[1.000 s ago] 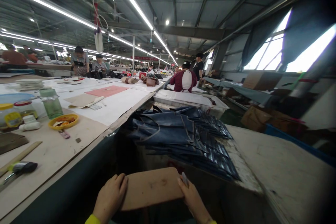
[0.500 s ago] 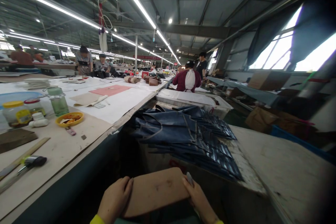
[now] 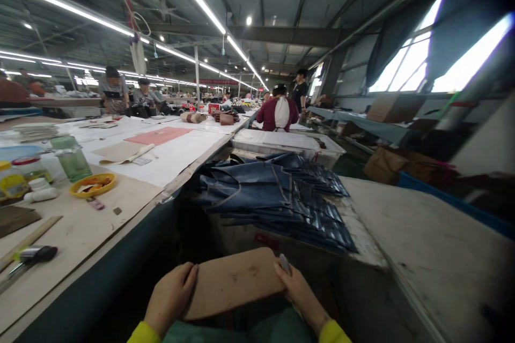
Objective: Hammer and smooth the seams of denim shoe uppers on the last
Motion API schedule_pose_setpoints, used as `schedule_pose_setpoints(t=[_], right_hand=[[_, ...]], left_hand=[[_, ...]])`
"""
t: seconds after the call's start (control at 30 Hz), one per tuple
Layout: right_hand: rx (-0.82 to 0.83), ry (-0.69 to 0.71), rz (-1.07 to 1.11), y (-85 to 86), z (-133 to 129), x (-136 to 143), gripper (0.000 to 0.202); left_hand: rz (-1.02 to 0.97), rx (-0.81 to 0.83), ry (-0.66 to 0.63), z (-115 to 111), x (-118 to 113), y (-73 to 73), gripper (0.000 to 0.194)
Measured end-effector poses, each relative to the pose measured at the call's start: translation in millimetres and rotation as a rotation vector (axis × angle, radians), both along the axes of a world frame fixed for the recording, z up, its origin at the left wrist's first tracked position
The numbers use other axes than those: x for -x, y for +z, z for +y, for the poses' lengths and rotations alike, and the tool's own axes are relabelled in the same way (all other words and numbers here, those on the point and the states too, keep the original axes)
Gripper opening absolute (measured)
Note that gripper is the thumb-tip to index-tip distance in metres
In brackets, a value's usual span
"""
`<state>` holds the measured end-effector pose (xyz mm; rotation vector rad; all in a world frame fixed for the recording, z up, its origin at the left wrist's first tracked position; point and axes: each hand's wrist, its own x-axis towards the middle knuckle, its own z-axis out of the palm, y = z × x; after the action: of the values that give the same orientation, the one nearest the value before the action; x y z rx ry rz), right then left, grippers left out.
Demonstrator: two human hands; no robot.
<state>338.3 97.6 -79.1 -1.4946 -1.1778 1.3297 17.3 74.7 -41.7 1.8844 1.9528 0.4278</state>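
A flat brown board-like piece (image 3: 235, 283) with rounded corners and a few dark stains is held tilted in front of my body. My left hand (image 3: 172, 290) is closed on its left end, thumb along the near face. At the opposite end, my right hand (image 3: 296, 286) grips the edge. A small grey object (image 3: 285, 263), too small to name, sticks up by the right thumb and fingers. Beyond the piece lies a stack of dark blue, leather-like cut pieces (image 3: 257, 187) with stitched edges.
The long table (image 3: 132, 193) on the left carries a yellow dish (image 3: 92, 185), a green bottle (image 3: 71, 158), jars, a black-headed tool (image 3: 38, 253) and a pink sheet (image 3: 159, 135). A pale worktop (image 3: 410, 241) stands at right. A co-worker in maroon (image 3: 277, 110) sits ahead, back turned.
The whole view has shifted slightly, with the surroundings now further left and a bit higher. Both hands keep hold of the brown piece, which looks nearly unchanged in tilt.
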Motion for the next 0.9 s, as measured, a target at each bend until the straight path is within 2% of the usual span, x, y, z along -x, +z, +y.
schedule_pose_setpoints(t=[0.1,0.17,0.3,0.47,0.57,0.7,0.9], right_hand=[[-0.004,0.080,-0.072,-0.7,9.0,-19.2,0.056],[-0.083,0.118,-0.185,0.0,22.6,-28.8,0.054],[-0.259,0.076,-0.394,10.2,65.8,-37.2,0.052],[-0.385,0.085,-0.511,25.7,124.2,-32.8,0.038],[-0.393,0.111,-0.603,28.1,152.4,-29.8,0.029],[-0.374,0.129,-0.720,31.6,181.9,-28.7,0.029],[-0.496,0.163,-0.869,46.4,207.2,-25.0,0.037]], left_hand=[[0.030,0.062,-0.052,8.8,-6.9,5.3,0.040],[0.025,0.102,-0.083,15.2,-3.7,7.0,0.043],[-0.059,0.163,-0.167,29.4,8.1,6.1,0.046],[-0.012,0.117,-0.308,64.8,2.1,11.4,0.029],[0.017,0.046,-0.398,98.4,-21.3,20.9,0.034],[0.034,-0.050,-0.511,147.3,-71.0,30.6,0.045],[0.017,-0.217,-0.503,202.8,-151.8,41.9,0.060]])
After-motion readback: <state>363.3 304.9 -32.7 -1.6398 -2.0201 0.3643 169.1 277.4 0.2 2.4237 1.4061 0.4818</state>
